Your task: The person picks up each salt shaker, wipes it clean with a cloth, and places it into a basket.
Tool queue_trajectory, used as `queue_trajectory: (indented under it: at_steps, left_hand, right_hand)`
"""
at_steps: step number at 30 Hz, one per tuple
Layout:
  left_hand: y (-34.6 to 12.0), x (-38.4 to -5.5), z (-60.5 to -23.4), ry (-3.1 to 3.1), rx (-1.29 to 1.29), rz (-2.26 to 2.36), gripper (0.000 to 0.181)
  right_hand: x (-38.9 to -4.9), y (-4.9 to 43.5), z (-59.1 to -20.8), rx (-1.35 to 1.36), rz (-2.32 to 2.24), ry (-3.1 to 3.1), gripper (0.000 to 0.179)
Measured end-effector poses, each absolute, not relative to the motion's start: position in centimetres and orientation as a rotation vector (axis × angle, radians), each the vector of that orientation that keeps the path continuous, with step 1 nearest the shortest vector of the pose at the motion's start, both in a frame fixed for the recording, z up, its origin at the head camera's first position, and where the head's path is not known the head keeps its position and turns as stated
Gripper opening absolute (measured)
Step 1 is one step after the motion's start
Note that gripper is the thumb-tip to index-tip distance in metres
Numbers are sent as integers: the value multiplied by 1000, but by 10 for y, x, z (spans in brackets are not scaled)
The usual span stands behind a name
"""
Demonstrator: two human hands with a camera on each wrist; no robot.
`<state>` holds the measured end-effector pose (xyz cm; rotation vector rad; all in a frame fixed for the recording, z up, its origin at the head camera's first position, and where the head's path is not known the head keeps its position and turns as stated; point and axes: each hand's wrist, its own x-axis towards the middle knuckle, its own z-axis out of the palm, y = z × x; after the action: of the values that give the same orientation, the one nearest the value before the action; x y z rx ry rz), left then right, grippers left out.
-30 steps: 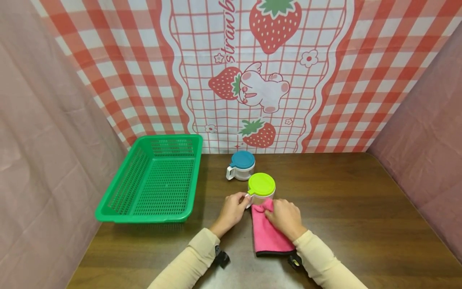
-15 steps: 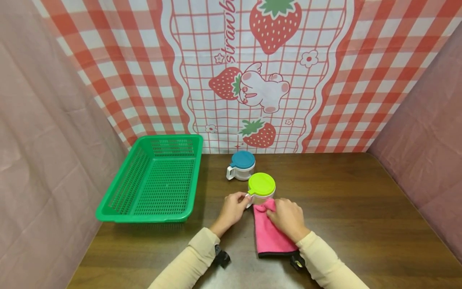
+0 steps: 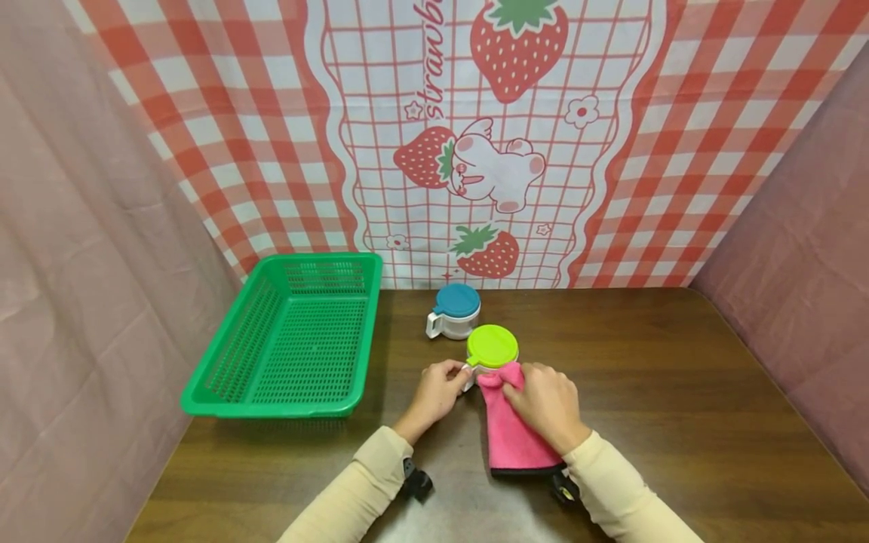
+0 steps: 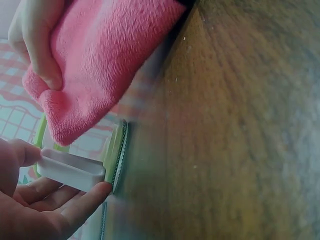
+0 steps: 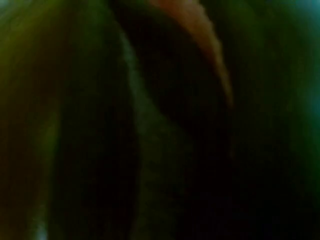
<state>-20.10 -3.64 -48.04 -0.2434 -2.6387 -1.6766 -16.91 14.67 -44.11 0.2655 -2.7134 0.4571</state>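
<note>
The person's right grip (image 3: 550, 403) and the pink cloth (image 3: 514, 441) it clutches have slid a little toward the back edge; the left grip (image 3: 436, 392), both jars and the basket look unmoved. From the head view, I'd say wiping the near side of the lime-lidded handled jar (image 3: 492, 347), mid-surface, is the step in hand. The next move calls for cloth against the wall while the left steadies it. The blue-lidded handled jar (image 3: 457, 309) stands behind, near the back edge; a green basket (image 3: 271, 411) fills the back-left corner. The surface (image 3: 652, 407) is brown woodgrain, backed by a strawberry-print checked curtain (image 3: 611, 166), with plain pinkish drapes (image 3: 102, 264) on either side.

In the left wrist view, thumb and fingers pinch the jar's white handle (image 4: 72, 172), the cloth just beside it.

The right wrist view is too dark to tell that grip's state.
</note>
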Motion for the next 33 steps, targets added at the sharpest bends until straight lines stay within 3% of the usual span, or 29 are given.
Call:
queue_trajectory:
  at_steps: [33]
  left_hand:
    - [-37,-199,-479,-2687,-304,-1506,25]
  right_hand:
    - [-185,150,-467,237,417,-2981,27]
